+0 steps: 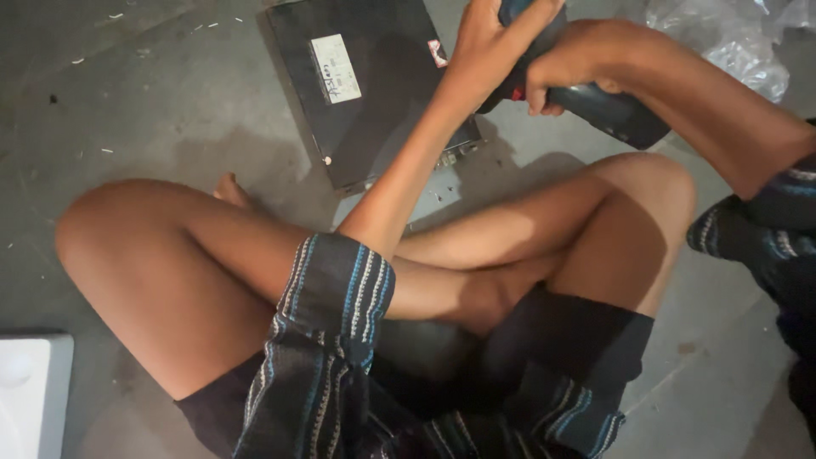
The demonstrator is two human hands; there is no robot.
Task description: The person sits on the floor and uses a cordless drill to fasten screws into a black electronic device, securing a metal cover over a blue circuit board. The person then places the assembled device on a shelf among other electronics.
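We see a dim, warm-tinted view with soft overall focus. Light falls from above, laying broad dark shadows of the arms across the grey floor and the flat black case. The crumpled plastic sheet catches pale glare. The edges blur slightly.

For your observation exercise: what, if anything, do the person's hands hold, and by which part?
Both hands grip a dark handheld power tool: the right hand round its handle, the left hand higher up, on its body.
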